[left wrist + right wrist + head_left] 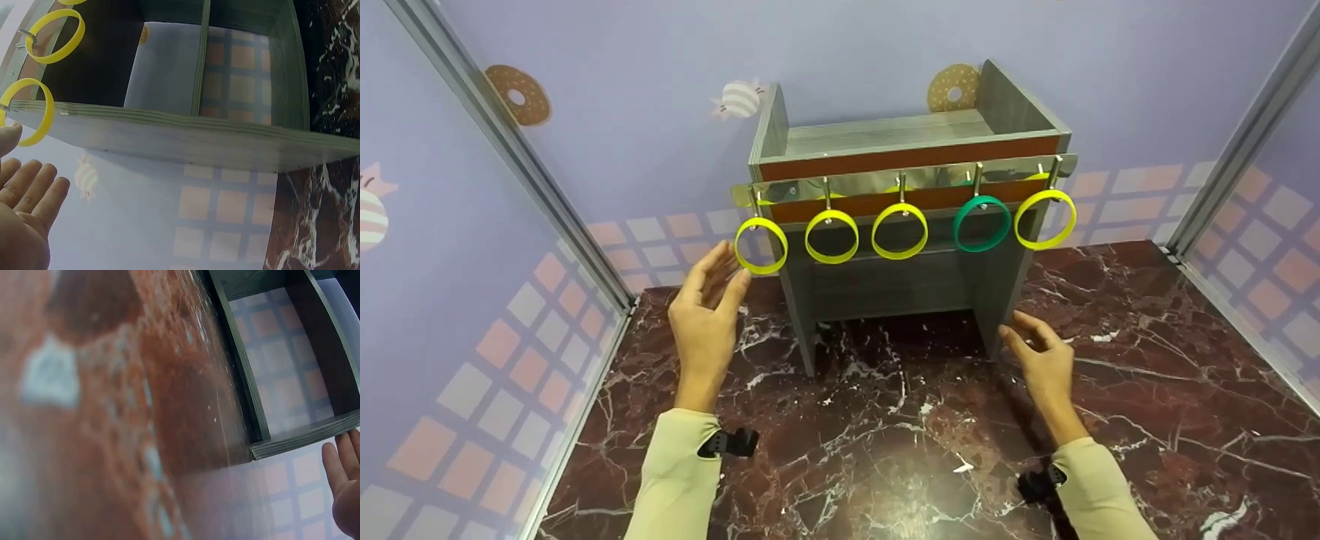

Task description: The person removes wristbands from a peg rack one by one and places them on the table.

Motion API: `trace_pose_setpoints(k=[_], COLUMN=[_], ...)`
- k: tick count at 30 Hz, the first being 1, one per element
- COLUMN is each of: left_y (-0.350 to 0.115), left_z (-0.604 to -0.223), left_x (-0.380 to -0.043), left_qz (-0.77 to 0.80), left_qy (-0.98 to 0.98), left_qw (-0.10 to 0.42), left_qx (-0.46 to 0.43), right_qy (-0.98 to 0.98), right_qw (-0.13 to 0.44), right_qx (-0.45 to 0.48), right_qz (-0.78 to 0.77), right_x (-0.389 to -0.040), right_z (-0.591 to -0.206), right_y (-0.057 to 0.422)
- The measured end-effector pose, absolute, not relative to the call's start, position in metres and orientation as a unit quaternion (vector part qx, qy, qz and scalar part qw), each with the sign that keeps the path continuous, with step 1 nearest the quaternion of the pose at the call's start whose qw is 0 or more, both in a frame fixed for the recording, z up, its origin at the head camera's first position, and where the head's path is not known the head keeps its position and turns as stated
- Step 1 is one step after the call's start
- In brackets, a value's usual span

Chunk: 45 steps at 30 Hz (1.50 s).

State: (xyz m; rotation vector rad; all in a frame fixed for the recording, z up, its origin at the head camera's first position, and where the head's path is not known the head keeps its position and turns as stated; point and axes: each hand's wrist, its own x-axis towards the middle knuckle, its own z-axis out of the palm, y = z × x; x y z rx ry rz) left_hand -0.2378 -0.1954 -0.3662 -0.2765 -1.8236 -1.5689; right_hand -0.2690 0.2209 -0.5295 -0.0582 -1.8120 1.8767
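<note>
A grey wooden stand [896, 289] bears a metal strip [862, 184] with several hooks, and a ring hangs from each. The leftmost yellow ring [763, 271] has my left hand [706, 322] beside it, thumb and fingertips right at its lower left edge. In the left wrist view, the left fingers [35, 194] are extended and the thumb overlaps this ring, which is on its hook. A green ring [982, 250] hangs second from the right, among yellow ones. My right hand [1046, 367] is low at the stand's right side panel, its fingertips against the outer side, holding nothing.
The stand rests on a dark red marbled tabletop [877, 465]. Behind it rises a lilac wall [645, 135] with printed sweets and tiles; similar panels with metal frame posts [540, 172] close both sides. An open tray-like top [885, 135] crowns the stand.
</note>
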Motion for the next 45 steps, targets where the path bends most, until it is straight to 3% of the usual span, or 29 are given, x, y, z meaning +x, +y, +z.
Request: trace_pose_setpoints(k=[16, 22, 35, 45], left_y=[-0.188, -0.184, -0.176, -0.173], left_z=[-0.362, -0.358, -0.342, -0.339], left_x=[-0.243, -0.243, -0.241, -0.234], left_qz=[-0.639, -0.675, -0.714, -0.710], left_qy=[-0.676, -0.639, -0.584, -0.578], left_qw=[0.352, 0.360, 0.377, 0.392], left_qx=[-0.108, -0.079, -0.083, -0.088], right_qy=[-0.675, -0.684, -0.667, -0.678], right_qw=[0.273, 0.288, 0.278, 0.278], right_qx=[-0.037, -0.023, -0.055, -0.045], right_qz=[0.685, 0.670, 0.689, 0.679], right_x=[-0.277, -0.264, -0.278, -0.260], right_z=[-0.530, -0.509, -0.531, -0.503], right_y=[0.221, 0.211, 0.218, 0.207])
